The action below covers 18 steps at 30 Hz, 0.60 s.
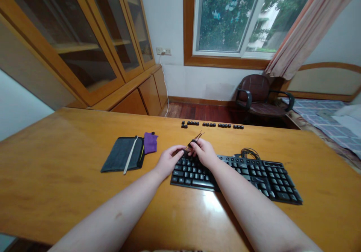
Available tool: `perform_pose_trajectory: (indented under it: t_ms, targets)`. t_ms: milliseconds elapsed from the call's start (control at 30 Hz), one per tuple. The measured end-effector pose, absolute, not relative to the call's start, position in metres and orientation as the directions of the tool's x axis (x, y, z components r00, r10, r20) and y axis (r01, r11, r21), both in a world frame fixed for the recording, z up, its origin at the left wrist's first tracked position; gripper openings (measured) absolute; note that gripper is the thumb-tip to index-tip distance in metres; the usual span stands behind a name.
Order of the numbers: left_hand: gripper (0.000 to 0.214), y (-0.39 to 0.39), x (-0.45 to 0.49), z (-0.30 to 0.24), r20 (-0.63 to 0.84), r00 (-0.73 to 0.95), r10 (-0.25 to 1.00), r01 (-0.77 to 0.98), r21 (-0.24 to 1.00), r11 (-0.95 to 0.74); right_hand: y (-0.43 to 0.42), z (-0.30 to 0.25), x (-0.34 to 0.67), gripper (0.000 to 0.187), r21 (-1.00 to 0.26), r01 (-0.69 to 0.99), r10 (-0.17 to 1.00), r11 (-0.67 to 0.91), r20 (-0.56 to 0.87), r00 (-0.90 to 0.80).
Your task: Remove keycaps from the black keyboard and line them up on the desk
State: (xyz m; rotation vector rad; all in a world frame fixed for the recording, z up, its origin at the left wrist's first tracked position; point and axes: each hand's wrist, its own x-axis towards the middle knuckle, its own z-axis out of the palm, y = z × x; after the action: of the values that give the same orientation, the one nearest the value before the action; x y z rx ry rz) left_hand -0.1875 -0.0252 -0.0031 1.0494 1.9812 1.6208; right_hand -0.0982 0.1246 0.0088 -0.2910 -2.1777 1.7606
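The black keyboard (201, 183) lies under my hands, its top-left part covered by them. In my right hand (207, 153) is a keycap puller (193, 143) with a black grip; its thin wire prongs point up and away from me. My left hand (170, 162) is closed at the near end of the puller, thumb and fingers pinched on a small black piece that looks like a keycap (185, 152). The two hands almost touch above the keys. Loose black keycaps (209, 124) stand in small groups along the far edge of the table.
On the left of the wooden table (70, 147) lie a dark zip pouch (118, 152), a pale stick-like tool (130, 156) across it, and a purple cloth pouch (150, 143). A coiled cable (250, 153) sits behind the keyboard. An armchair (255, 94) stands beyond the table.
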Motion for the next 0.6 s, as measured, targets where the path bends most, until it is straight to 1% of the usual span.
perform_pose_trajectory:
  t_ms: [100,167,233,333,400,433,500,600]
  targets:
    - [0.025,-0.0242,-0.1917,-0.0046,0.131,-0.689,0.713,0.245,0.968,0.059,0.1242,0.0111,-0.0977,0.022,-0.977,-0.047,0.341,0.207,0.117,-0.933]
    - [0.024,-0.0235,-0.1938,-0.0056,0.110,-0.713,0.692,0.209,0.976,0.060,0.1239,0.0130,-0.0970,0.021,-0.972,-0.051,0.304,0.228,0.121,-0.945]
    - [0.023,-0.0231,-0.1943,-0.0060,0.095,-0.705,0.703,0.195,0.979,0.064,0.1239,0.0140,-0.0965,0.021,-0.964,-0.051,0.265,0.262,0.122,-0.957]
    - [0.021,-0.0233,-0.1924,-0.0061,0.119,-0.672,0.731,0.253,0.964,0.076,0.1243,0.0129,-0.0969,0.022,-0.948,-0.034,0.241,0.316,0.115,-0.964]
    - [0.019,-0.0237,-0.1907,-0.0063,0.160,-0.670,0.725,0.319,0.944,0.086,0.1245,0.0111,-0.0976,0.023,-0.943,-0.017,0.252,0.332,0.106,-0.962]
    - [0.018,-0.0238,-0.1901,-0.0064,0.178,-0.672,0.719,0.343,0.935,0.089,0.1246,0.0103,-0.0981,0.024,-0.946,-0.012,0.271,0.323,0.104,-0.957]
    - [0.018,-0.0238,-0.1895,-0.0066,0.193,-0.683,0.705,0.361,0.928,0.095,0.1254,0.0097,-0.0990,0.026,-0.968,-0.016,0.355,0.251,0.107,-0.929]
    - [0.019,-0.0238,-0.1906,-0.0060,0.174,-0.714,0.678,0.337,0.934,0.115,0.1289,0.0115,-0.1001,0.030,-0.996,-0.066,0.568,0.065,0.091,-0.818]
